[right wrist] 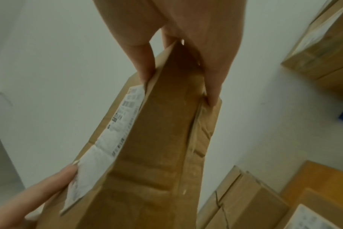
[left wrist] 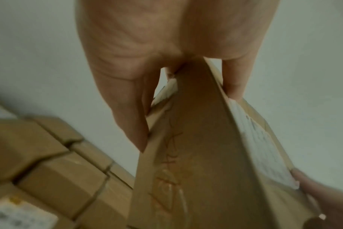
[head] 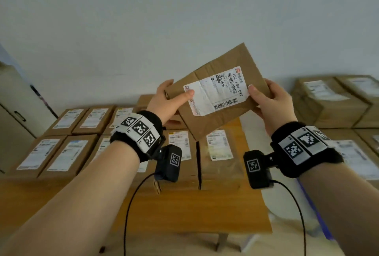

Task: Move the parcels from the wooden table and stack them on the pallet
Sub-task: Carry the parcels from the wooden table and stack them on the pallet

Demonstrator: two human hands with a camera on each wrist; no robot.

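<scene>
A flat brown cardboard parcel (head: 217, 83) with a white shipping label hangs tilted in the air above the wooden table (head: 184, 210). My left hand (head: 170, 100) grips its left edge, thumb on the label side and fingers behind. My right hand (head: 270, 102) grips its right edge the same way. In the left wrist view the parcel (left wrist: 196, 155) runs away from the left hand (left wrist: 166, 62) toward the other hand's thumb. From the right wrist, the parcel (right wrist: 157, 139) shows edge-on, pinched by the right hand (right wrist: 178, 62). Several more labelled parcels (head: 67, 149) lie in rows on the table.
A stack of labelled parcels (head: 332, 102) stands at the right, with more parcels (head: 352, 157) lower down in front of it. A blue edge (head: 320, 214) shows below them. A pale wall rises behind. A grey cabinet (head: 16, 112) stands at the far left.
</scene>
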